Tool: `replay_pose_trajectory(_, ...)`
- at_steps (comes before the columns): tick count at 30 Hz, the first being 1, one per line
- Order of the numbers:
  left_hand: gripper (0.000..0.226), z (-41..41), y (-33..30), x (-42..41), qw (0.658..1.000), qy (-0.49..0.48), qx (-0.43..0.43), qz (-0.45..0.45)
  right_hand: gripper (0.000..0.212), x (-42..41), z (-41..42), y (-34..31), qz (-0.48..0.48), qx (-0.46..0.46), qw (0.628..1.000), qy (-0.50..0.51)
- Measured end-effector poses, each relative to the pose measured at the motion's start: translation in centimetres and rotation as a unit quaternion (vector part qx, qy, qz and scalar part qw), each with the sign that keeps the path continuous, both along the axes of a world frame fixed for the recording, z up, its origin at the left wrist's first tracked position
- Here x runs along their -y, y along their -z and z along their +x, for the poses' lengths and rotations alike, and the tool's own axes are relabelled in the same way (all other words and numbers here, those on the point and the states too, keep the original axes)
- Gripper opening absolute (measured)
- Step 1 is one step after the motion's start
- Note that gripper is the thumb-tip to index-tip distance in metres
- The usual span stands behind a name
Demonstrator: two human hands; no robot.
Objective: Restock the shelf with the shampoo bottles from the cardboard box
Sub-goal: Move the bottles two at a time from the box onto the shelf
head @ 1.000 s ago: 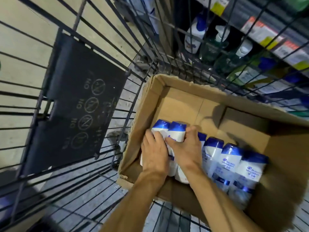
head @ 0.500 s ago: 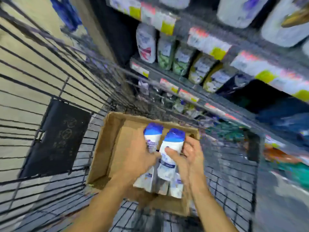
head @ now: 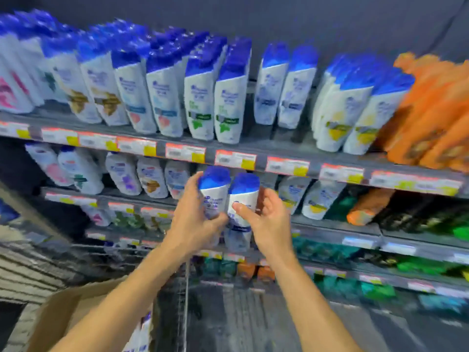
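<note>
Raised from the cardboard box [head: 66, 308], both hands' grips hold shampoo bottles [head: 215, 196] before stocked shelves [head: 279, 151].

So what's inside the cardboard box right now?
In the cardboard box, a few white shampoo bottles show at its right edge. The left forearm covers part of the inside, and the frame cuts off the rest.

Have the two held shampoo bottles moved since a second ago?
Yes. The two shampoo bottles, then down in the cardboard box, are now lifted clear of it, up before the shelf.
</note>
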State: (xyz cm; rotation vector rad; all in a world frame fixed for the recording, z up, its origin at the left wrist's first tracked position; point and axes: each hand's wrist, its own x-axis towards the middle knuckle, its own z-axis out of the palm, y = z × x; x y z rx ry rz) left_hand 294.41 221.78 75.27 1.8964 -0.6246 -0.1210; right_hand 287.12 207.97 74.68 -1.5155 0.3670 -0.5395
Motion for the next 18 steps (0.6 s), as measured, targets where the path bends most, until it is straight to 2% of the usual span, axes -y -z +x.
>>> replay_pose_trajectory(3, 0.081, -1.5, -5.9, 4.7, 0.997, 0.044, 0.057, -0.024, 0.036, 4.7, -2.5, -5.9, -0.029, 0.047, 0.998, 0.03)
replay_pose_trajectory(8, 0.083, -2.6, -12.9, 9.1, 0.989, 0.09, 0.097, -0.069, 0.038, 9.5, -4.1, -12.2, -0.099, 0.101, 0.987, 0.081)
replay_pose_trajectory(11, 0.079, -2.4, -15.0, 10.1, 0.987, 0.095, 0.11, -0.062, 0.038, 10.5, -3.2, -13.6, -0.122, 0.106, 0.983, 0.089)
replay_pose_trajectory(18, 0.085, 0.4, -16.7, 10.2, 0.989, 0.032, 0.139, -0.043, 0.041, 11.0, 2.7, -14.4, -0.158, 0.077, 0.976, 0.128)
